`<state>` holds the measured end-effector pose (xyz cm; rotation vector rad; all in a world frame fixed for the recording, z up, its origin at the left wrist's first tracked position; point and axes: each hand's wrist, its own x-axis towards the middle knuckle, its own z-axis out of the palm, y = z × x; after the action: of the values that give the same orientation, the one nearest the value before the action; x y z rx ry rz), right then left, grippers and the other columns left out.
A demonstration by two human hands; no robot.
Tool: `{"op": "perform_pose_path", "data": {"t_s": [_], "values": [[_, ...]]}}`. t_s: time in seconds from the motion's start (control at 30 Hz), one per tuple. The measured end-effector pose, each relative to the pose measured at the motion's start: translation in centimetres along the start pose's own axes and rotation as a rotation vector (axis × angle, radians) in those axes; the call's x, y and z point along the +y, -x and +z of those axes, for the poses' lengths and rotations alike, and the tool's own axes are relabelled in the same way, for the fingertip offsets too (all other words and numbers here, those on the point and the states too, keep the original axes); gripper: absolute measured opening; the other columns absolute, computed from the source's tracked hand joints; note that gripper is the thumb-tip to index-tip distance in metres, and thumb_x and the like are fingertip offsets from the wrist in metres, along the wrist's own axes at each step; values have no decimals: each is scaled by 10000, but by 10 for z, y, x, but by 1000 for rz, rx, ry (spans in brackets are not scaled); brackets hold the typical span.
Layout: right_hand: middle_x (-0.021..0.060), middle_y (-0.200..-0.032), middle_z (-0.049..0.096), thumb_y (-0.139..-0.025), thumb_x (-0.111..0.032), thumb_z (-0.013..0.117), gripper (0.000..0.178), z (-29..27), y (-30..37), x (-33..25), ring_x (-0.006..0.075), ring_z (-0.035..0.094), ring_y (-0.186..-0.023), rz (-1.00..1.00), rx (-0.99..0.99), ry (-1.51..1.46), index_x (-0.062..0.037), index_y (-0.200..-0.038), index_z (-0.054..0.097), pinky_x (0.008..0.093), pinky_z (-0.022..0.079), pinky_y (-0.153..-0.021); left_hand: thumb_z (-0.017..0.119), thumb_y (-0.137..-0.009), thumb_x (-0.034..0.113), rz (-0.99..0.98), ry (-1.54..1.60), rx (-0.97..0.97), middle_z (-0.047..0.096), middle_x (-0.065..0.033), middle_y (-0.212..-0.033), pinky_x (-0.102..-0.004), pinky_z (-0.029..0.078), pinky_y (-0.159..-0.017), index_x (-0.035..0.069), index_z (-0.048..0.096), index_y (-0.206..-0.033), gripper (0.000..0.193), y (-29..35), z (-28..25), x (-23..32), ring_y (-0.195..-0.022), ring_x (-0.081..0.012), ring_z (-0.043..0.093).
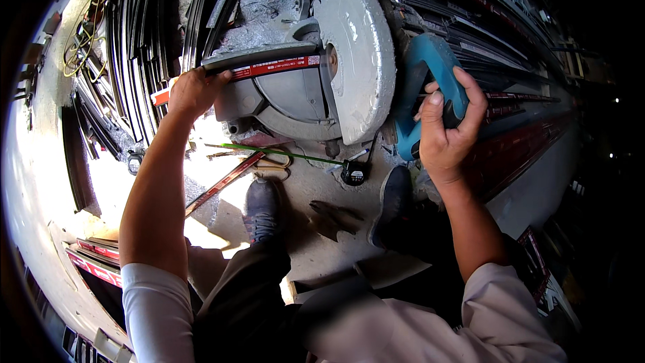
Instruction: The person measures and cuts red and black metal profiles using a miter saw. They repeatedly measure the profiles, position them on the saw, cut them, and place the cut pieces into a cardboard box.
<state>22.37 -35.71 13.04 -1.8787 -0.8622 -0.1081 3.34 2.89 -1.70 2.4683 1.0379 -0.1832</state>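
A miter saw with a pale, dust-coated blade guard point(363, 60) stands before me. My left hand point(195, 94) is closed on a narrow profile strip point(275, 68) with red and white film, pressing it along the saw's fence point(262, 54). The strip's right end reaches the guard; its left end sticks out past my hand. My right hand point(449, 131) wraps round the teal loop handle point(430, 47) on the saw's right, thumb and fingers curled through the opening. The guard hides the blade and whatever part of the strip lies behind it.
On the floor before the saw lie a tape measure point(354, 172) with its green blade drawn out, a red-filmed offcut point(225, 183) and pliers point(336, 217). Long dark profiles point(138, 47) are stacked at the left, more profiles point(490, 54) at the right. My shoes point(262, 208) flank the tape.
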Motion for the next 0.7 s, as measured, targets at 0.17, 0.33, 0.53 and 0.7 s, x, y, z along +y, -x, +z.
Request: {"op": "perform_pose_path", "data": {"t_s": [0.17,0.33,0.53,0.7], "values": [[26,-932,695,-1056,-140,656,370,-7,-74,-42,100,660,-745,95,-46,-48,-109,-1416,575,274,548,-654,613,-946,755,39,-5,-1,760,-210,-909,-490,549,-819,0,743,-992,768,29,-11,-3,-911,-396,738],[67,-799,675,-1002,-212,627,354,-1,-167,-82,150,638,-643,178,-96,213,-71,-1327,624,343,514,-579,646,-942,728,27,-53,-10,775,-185,-946,-496,564,-859,1,762,-972,738,77,-36,-17,-938,-373,751],[119,-774,709,-1026,-303,564,579,-9,-249,-63,210,657,-622,145,-225,385,-42,-1538,499,396,533,-581,648,-891,813,96,-74,15,735,-166,-814,-466,573,-798,17,709,-816,801,143,-78,2,-789,-318,739],[249,-1089,738,-1067,-359,512,621,-4,-257,-55,363,726,-968,51,-152,518,2,-1569,451,462,573,-849,681,-953,683,183,-72,8,754,-136,-836,-476,530,-898,33,725,-850,659,199,-107,20,-865,-317,737]]}}
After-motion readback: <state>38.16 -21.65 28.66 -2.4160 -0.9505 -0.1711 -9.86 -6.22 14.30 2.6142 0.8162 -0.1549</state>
